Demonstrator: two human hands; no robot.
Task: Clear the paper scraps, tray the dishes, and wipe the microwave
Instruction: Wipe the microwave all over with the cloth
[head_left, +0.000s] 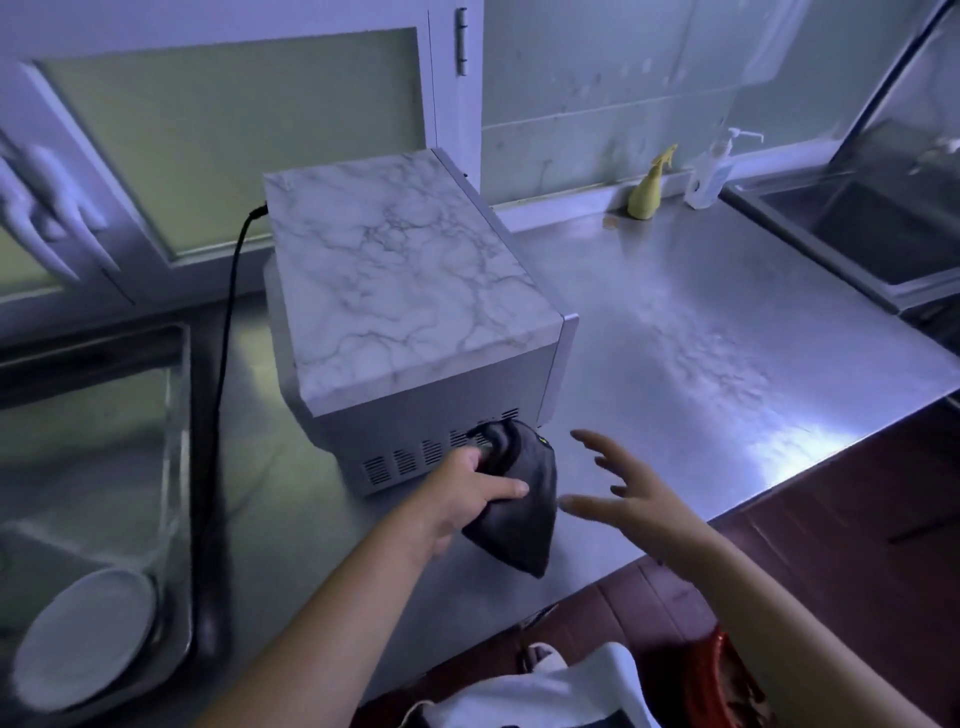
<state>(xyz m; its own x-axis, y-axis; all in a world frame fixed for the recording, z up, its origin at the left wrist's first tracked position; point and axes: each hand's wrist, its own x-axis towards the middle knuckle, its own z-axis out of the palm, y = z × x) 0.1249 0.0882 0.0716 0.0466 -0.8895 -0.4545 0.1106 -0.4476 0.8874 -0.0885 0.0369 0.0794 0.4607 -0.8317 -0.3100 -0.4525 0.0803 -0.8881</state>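
Hands: left hand (480, 486) is closed on a dark grey cloth (519, 506) and presses its upper end on the vented side of the microwave (415, 291); right hand (621, 493) is open with the fingers spread, it holds nothing and hovers just beside the cloth, not touching it as far as I can see.
Counter: steel worktop (701, 353) looks bare around the microwave; I see no paper scraps on it, so I judge this part as done, but the near edge is partly hidden by the arms.
Microwave: it stands on the counter, turned so the side with the vent slots faces the person; its top has a marble pattern, and the black power cord (228, 312) runs from the back down the left side.
Tray: metal tray (176, 467) sits at the left, and a white plate (88, 634) lies in its near corner, so the dishes seem already put in the tray.
Wiping: this step is in hand now, at the low right part of the vented side; if the top and the other sides are wiped already I cannot tell.
Small things behind: yellow spray bottle (649, 187) and a clear pump bottle (709, 171) stand at the back wall, well apart from the work.
Left to do: I judge only the rest of the wiping remains.
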